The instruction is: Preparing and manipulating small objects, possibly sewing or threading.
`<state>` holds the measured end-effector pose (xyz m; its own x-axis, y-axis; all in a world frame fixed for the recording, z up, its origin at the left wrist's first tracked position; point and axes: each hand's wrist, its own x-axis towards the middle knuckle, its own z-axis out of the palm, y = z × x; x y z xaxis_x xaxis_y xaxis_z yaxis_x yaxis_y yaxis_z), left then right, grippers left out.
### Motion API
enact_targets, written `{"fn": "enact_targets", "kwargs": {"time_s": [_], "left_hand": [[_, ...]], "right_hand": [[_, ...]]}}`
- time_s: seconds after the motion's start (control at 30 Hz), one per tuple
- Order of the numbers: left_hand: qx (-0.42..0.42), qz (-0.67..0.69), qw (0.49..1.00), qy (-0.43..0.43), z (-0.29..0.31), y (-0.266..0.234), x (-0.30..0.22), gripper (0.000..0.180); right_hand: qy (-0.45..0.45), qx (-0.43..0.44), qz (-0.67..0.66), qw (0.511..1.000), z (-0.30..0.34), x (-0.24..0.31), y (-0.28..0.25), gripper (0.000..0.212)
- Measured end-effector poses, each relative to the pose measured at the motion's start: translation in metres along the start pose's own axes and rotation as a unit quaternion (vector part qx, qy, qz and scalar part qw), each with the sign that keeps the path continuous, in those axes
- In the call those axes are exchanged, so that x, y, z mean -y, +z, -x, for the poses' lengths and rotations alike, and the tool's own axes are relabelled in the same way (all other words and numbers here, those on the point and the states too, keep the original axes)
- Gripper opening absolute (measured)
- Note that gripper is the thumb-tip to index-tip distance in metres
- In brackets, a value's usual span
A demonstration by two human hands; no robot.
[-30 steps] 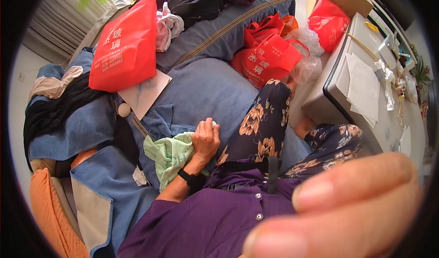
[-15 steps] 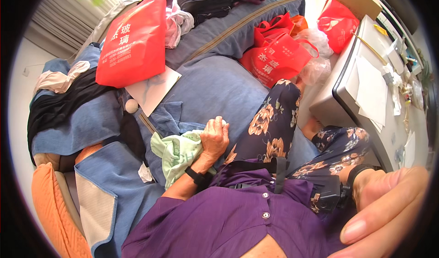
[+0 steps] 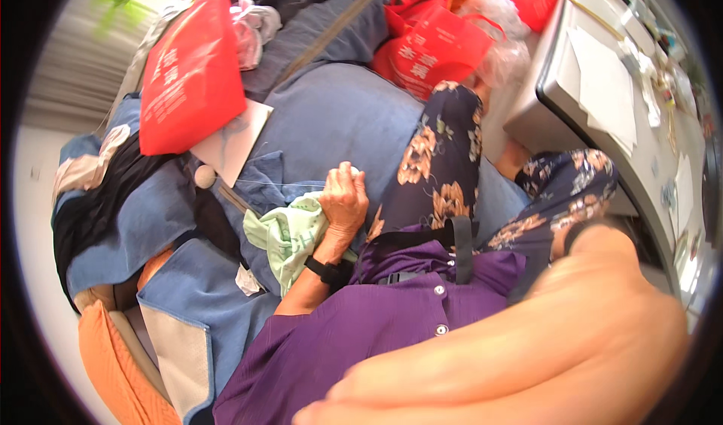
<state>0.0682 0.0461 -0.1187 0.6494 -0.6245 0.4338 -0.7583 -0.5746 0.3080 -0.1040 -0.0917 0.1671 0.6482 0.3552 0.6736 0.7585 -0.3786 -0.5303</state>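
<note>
My left hand (image 3: 345, 203), with a black band on its wrist, is closed over the blue sofa. A small white thing (image 3: 355, 172) shows at its fingertips. A thin white thread runs from the hand toward a pale round ball (image 3: 204, 176) on the left. Light green printed cloth (image 3: 286, 236) lies bunched beside the hand and wrist. My right hand (image 3: 520, 327) is very near the camera, large and blurred, reaching leftward across the purple shirt (image 3: 339, 350) with fingers stretched out. I see nothing in it, though its fingertips are partly cut off below.
A red bag (image 3: 196, 78) stands over a white sheet (image 3: 233, 142) at upper left. Another red bag (image 3: 429, 52) lies beyond my flower-patterned trouser leg (image 3: 418, 154). A grey-white table (image 3: 561, 74) with papers is on the right. An orange cushion (image 3: 120, 372) is at lower left.
My right hand has swung from the lower right to the left, across my front. The left hand stays closed beside the green cloth. The whole view has shifted somewhat.
</note>
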Motion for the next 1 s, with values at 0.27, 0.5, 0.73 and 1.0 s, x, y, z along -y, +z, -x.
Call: {"fn": "enact_targets", "kwargs": {"time_s": [0.27, 0.5, 0.73, 1.0], "left_hand": [[0.006, 0.017, 1.000, -0.010, 0.001, 0.008, -0.001, 0.028], [-0.008, 0.037, 0.999, -0.020, 0.003, 0.006, 0.008, 0.028], [0.016, 0.141, 0.988, -0.060, -0.006, -0.004, 0.003, 0.022], [0.035, 0.336, 0.921, -0.195, -0.038, -0.037, 0.009, 0.021]], "right_hand": [[0.056, 0.071, -0.019, 0.996, -0.014, -0.014, 0.020, 0.033], [0.093, 0.142, -0.035, 0.985, -0.009, -0.025, 0.017, 0.045], [0.067, 0.236, -0.053, 0.968, -0.012, -0.058, 0.016, 0.057], [0.072, 0.026, -0.129, 0.989, 0.015, -0.110, 0.040, 0.007]]}}
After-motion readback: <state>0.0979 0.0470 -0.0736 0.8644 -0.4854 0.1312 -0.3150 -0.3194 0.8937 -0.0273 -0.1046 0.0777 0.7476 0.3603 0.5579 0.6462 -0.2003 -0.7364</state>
